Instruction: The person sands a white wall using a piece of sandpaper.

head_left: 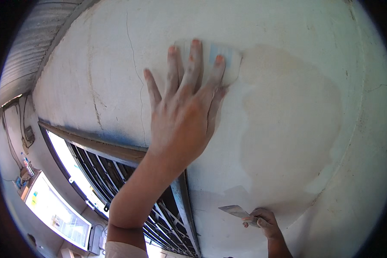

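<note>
My left hand [183,106] lies spread against a pale painted wall [290,138], its back towards me. Under its fingers it presses a thin pale sheet [233,66] with a light blue patch; the fingers hide much of it, and its material cannot be told. Lower down at the right, my right hand [266,221] grips a putty knife [235,211]. The blade points left and stands in front of the wall, with a shadow above it. A darker, damp-looking patch [293,113] spreads over the wall to the right of my left hand.
A barred metal gate [167,219] in a frame stands below and left of my left arm. A thin crack [133,56] runs down the wall. Corrugated roofing [42,38] slopes at upper left. A lit display cabinet [58,213] with a bottle [28,166] above it stands at lower left.
</note>
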{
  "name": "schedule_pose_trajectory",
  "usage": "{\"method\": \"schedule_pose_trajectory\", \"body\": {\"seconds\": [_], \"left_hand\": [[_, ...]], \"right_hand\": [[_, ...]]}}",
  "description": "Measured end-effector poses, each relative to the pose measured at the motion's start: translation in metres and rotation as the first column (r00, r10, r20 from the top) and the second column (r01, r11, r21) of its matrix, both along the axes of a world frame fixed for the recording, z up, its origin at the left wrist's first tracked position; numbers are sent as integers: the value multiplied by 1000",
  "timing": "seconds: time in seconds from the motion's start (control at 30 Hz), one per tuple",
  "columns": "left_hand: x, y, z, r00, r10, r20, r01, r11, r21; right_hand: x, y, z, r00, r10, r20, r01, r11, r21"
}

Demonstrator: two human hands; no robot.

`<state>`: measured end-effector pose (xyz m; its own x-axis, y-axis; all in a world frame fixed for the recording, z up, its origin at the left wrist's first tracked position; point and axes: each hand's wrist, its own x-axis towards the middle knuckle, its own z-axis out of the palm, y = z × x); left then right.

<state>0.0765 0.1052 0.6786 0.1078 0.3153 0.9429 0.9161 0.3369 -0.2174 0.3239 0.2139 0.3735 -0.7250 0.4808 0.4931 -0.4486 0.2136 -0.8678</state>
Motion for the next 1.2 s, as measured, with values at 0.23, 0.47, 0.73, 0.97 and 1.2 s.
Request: {"method": "schedule_pose_trajectory", "body": {"seconds": [0.23,0.47,0.73,0.97,1.2], "left_hand": [[-3,12,9,998,-50,-23,53,989,136],[-6,12,-31,996,-47,76,43,998,53],[-3,18,11,994,-110,-6,109,980,165],[-7,18,-6,992,-128,20,124,982,145],[-14,16,-2,993,-120,-25,122,985,120]], "right_hand": [[-3,-2,0,999,-20,-38,18,999,-38],[-6,-3,-3,997,-43,-60,39,997,-69],[-3,-4,1,999,-6,-31,4,999,-48],[-2,1,2,1000,-13,-16,13,1000,-5],[-2,1,-1,999,-7,-48,9,1000,28]]}}
